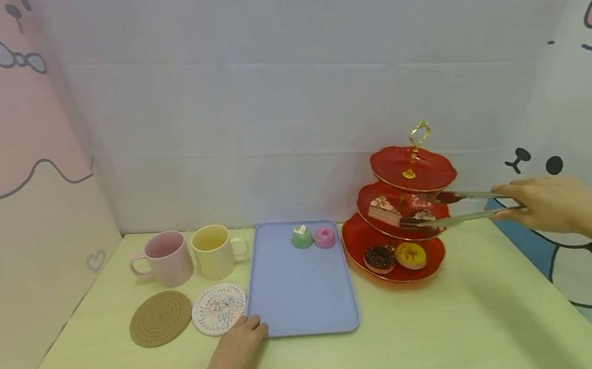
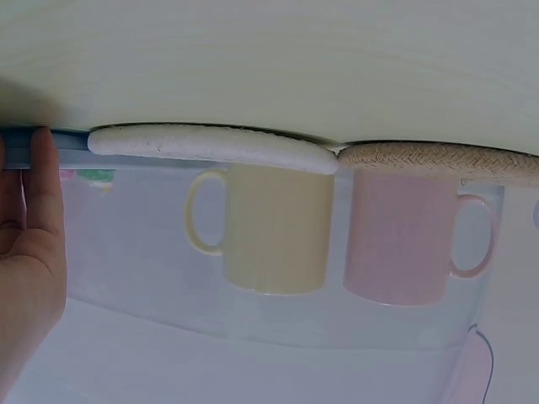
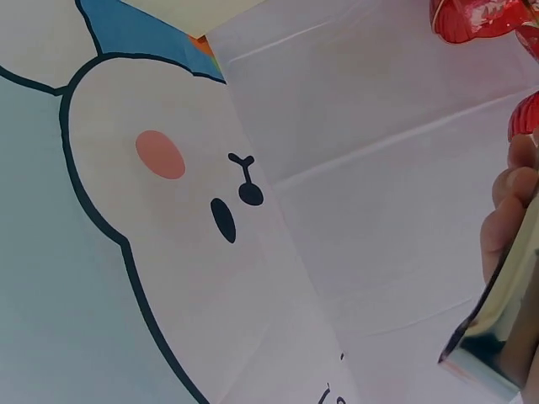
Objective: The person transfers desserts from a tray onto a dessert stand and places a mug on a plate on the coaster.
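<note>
My right hand point(image 1: 548, 204) grips metal tongs point(image 1: 467, 217) by the handle end. Their dark tips reach over the middle tier of the red three-tier stand point(image 1: 348, 247), around a chocolate-coloured cake slice point(image 1: 424, 215), which they partly hide. Beside it on that tier lies a pink-and-cream cake slice point(image 1: 383, 211). In the right wrist view the tongs' shiny handle point(image 3: 505, 328) lies along the curled fingers point(image 3: 501, 227). At the near left corner of the blue tray point(image 1: 307, 297), my left hand point(image 1: 237, 352) holds the edge; the left wrist view shows a finger point(image 2: 44, 181) against the rim.
A green cake point(image 1: 301, 237) and a pink ring cake point(image 1: 324, 238) sit on the tray. Chocolate point(image 1: 379, 259) and yellow point(image 1: 410, 255) doughnuts lie on the bottom tier. Left stand a pink mug point(image 1: 169, 261) and yellow mug point(image 1: 213, 254), behind brown point(image 1: 160, 319) and white point(image 1: 219, 309) coasters.
</note>
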`<action>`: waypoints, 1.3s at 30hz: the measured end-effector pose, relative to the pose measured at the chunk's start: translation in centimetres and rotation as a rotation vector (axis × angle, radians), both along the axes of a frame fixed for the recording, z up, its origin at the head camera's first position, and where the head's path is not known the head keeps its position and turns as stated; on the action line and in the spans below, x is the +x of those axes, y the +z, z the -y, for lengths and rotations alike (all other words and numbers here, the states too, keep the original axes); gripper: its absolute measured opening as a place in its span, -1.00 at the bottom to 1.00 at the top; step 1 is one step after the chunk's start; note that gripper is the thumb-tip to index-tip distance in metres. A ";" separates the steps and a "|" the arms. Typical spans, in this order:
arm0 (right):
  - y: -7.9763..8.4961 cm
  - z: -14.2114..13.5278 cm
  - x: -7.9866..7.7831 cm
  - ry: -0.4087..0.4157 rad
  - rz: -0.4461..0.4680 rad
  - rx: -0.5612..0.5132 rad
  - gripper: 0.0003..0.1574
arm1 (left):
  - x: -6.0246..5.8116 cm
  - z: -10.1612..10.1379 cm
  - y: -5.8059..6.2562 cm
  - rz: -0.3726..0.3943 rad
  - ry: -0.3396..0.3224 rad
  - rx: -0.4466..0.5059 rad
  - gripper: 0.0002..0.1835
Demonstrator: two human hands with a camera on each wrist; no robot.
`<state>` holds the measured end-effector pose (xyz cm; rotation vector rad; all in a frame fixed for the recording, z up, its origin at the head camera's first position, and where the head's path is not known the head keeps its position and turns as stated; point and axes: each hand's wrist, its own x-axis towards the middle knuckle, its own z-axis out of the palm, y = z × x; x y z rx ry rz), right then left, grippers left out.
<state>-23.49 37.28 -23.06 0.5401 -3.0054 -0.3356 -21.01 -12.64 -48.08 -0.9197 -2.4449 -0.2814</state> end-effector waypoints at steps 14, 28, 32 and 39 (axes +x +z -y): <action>-1.5 4.2 5.0 0.046 -0.054 -0.071 -0.26 | 0.2 0.0 0.5 0.037 -0.002 -0.016 -0.81; -5.6 11.3 5.2 0.018 -0.041 -0.149 -0.32 | 0.1 0.1 0.3 0.035 -0.009 -0.007 -0.79; -7.2 13.4 4.3 -0.005 -0.018 -0.192 -0.33 | 0.2 0.2 0.4 0.025 -0.007 -0.006 -0.80; -9.5 16.1 2.6 -0.050 -0.041 -0.287 -0.44 | 0.1 0.0 0.4 0.018 -0.011 -0.010 -0.79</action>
